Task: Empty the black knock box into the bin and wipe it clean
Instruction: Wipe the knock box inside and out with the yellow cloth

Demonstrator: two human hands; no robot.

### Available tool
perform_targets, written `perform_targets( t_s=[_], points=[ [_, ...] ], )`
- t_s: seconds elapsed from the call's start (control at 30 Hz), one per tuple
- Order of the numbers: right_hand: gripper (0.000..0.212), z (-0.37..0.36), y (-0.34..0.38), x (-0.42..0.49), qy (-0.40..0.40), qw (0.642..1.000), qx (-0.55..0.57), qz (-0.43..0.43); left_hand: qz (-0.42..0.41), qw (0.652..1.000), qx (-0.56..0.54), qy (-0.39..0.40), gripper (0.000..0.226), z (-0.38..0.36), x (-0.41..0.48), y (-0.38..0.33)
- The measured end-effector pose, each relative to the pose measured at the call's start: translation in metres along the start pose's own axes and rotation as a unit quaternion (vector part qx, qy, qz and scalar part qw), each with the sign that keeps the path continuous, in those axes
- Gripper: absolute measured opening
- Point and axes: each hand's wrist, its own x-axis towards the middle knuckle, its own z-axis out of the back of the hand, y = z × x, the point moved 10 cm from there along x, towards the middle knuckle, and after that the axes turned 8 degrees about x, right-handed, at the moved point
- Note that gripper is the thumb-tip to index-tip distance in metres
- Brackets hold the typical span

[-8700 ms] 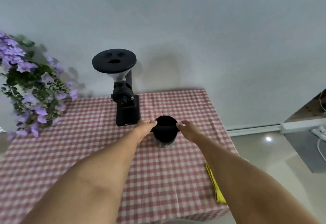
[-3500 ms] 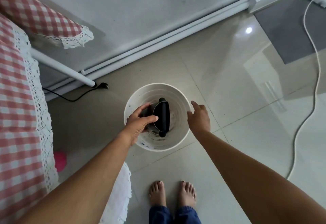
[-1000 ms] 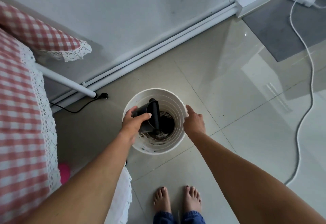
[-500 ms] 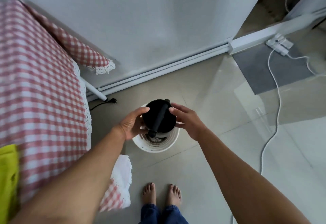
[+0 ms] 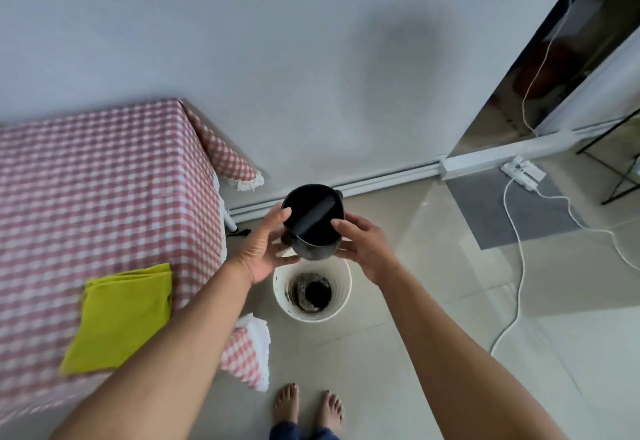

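Knock box (image 5: pixel 313 223): matt blk, smooth. Bin (image 5: pixel 341 291): white ribbed plastic. Desk cover (image 5: pixel 104 180): checked woven cloth w/ lace trim. Yellow rag (image 5: pixel 121 315): soft matt fabric. Floor (image 5: pixel 415 353) under me: glossy tiles.

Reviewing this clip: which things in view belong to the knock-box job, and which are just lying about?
Job in hand:
- black knock box, held by left hand and right hand
- white bin, with grounds inside
- yellow-green cloth on the table, likely for wiping

Lying about:
- checked tablecloth
- power strip
- grey mat
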Motion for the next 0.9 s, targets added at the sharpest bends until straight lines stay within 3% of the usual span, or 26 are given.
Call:
perform_targets(
  t_s=[0.23,0.3,0.4,0.57,0.7,0.83,0.9],
  points=[
    [0.057,-0.064,0.033,-0.028,-0.009,0.998,0.041,0.052,-0.073,0.991,-0.072,-0.085,0.076,0.014,-0.066,-0.037],
    [0.06,-0.081,0.036,-0.036,0.008,0.998,0.031,0.053,-0.082,0.987,-0.084,-0.105,0.078,0.025,-0.081,-0.045],
    [0.068,-0.106,0.039,-0.045,0.045,0.998,0.003,0.037,-0.097,0.983,-0.092,-0.125,0.057,0.041,-0.105,-0.06],
    [0.089,-0.148,0.057,-0.055,0.088,0.996,-0.023,0.024,-0.102,0.982,-0.08,-0.137,0.066,0.075,-0.136,-0.074],
    [0.077,-0.193,0.07,-0.065,0.121,0.99,-0.06,0.038,-0.106,0.982,-0.062,-0.143,0.072,0.107,-0.16,-0.083],
    [0.04,-0.242,0.062,-0.078,0.139,0.986,-0.078,0.046,-0.11,0.982,-0.038,-0.152,0.075,0.148,-0.188,-0.089],
    [0.038,-0.27,0.048,-0.088,0.143,0.986,-0.075,0.041,-0.113,0.98,-0.046,-0.159,0.07,0.173,-0.205,-0.089]
  ],
)
